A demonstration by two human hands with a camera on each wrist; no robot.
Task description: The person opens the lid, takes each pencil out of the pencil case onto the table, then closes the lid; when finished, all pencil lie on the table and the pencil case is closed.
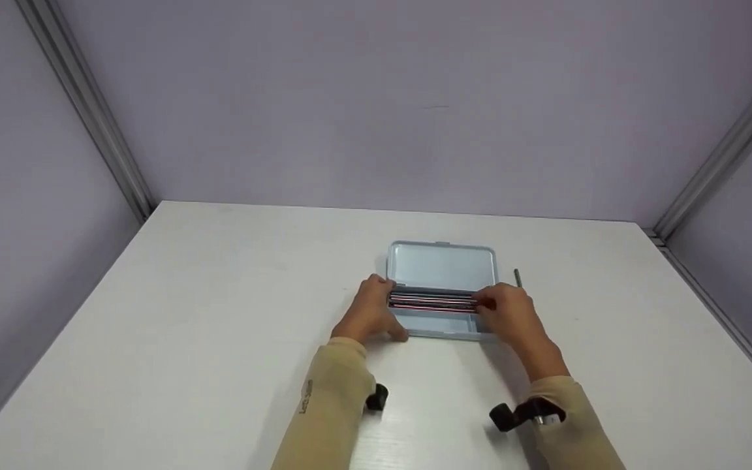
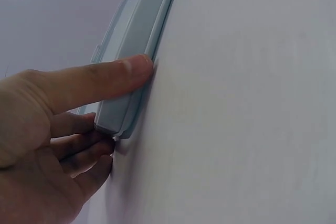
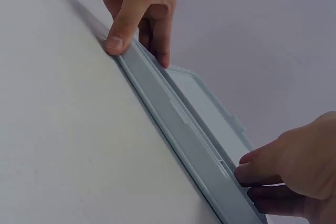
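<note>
A light blue pencil case (image 1: pixel 442 326) lay open near the middle of the white table (image 1: pixel 219 313), its lid (image 1: pixel 442 266) folded back flat on the far side and a row of pencils (image 1: pixel 433 301) packed along the back of the tray. The left hand (image 1: pixel 371 313) held the left end of the case: in the left wrist view its thumb lay along the front wall while the other fingers (image 2: pixel 79 145) curled round the corner. The right hand (image 1: pixel 512 314) was at the right end, its fingers bent inward over the tips of the pencils, though whether they pinched the pencils or only the rim of the case could not be told. One thin dark pencil (image 1: pixel 517 277) lay alone on the table just beside the right edge of the lid. Judging by this, the case was mostly filled and steadied, with that stray piece not yet inside and the lid not yet closed.
</note>
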